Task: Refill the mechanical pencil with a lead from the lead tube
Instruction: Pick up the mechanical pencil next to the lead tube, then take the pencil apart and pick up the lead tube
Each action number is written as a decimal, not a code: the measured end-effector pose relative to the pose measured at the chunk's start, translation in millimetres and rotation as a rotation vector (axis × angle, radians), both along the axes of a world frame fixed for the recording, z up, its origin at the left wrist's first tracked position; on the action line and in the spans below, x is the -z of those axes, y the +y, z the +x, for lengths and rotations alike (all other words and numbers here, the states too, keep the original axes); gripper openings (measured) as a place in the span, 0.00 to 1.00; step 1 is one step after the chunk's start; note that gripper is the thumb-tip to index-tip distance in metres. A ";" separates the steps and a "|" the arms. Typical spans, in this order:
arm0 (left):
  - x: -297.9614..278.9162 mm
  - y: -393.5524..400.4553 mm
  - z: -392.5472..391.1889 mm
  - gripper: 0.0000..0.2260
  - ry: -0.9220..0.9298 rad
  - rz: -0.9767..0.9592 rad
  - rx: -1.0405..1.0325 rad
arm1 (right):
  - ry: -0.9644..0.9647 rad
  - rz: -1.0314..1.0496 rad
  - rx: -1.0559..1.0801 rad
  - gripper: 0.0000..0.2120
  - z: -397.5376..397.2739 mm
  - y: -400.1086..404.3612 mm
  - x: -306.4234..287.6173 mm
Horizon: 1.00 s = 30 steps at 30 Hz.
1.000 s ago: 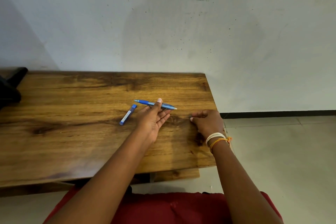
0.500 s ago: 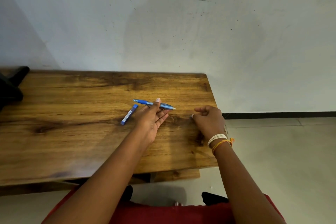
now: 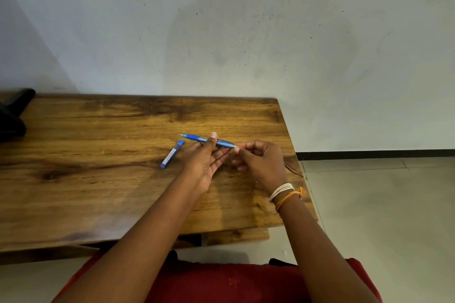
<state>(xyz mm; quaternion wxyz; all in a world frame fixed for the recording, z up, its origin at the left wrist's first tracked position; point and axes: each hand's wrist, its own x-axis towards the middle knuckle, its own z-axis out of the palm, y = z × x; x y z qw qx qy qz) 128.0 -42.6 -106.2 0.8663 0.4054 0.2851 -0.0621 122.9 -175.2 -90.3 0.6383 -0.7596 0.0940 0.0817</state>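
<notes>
From the head camera, I look down at a wooden table [image 3: 103, 179] set against a pale wall. My left hand [image 3: 203, 162] holds a blue mechanical pencil [image 3: 206, 140] just above the tabletop, thumb on top and fingers under the barrel, so that hand is clamped on it. The pencil lies nearly level, its writing tip pointing left and its cap end pointing right.

My right hand [image 3: 261, 162], with thread bands at the wrist, pinches thumb and forefinger together at the pale cap end of the pencil. I cannot tell whether it grips the cap itself, a loose lead, or only touches the end; that detail is too small.

The blue lead tube [image 3: 172, 154] lies flat on the table just left of my left hand, apart from both hands. Whether its cap is on, I cannot make out.

I judge the task to be early: the pencil is in hand and its back end is being worked. No lead is visible being drawn from the tube or fed into the barrel, so those steps seem left to do.
</notes>
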 end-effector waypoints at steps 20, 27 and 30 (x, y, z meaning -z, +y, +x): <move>-0.4 3.0 -1.7 0.08 0.012 0.050 0.025 | -0.136 -0.279 0.136 0.04 6.8 -17.2 3.4; 1.3 -3.1 -3.4 0.06 0.014 0.240 0.113 | -0.095 -0.635 0.226 0.08 8.7 -42.2 10.9; 0.8 -8.2 -3.0 0.06 0.009 0.286 0.128 | -0.068 -0.680 0.203 0.07 7.8 -41.9 11.4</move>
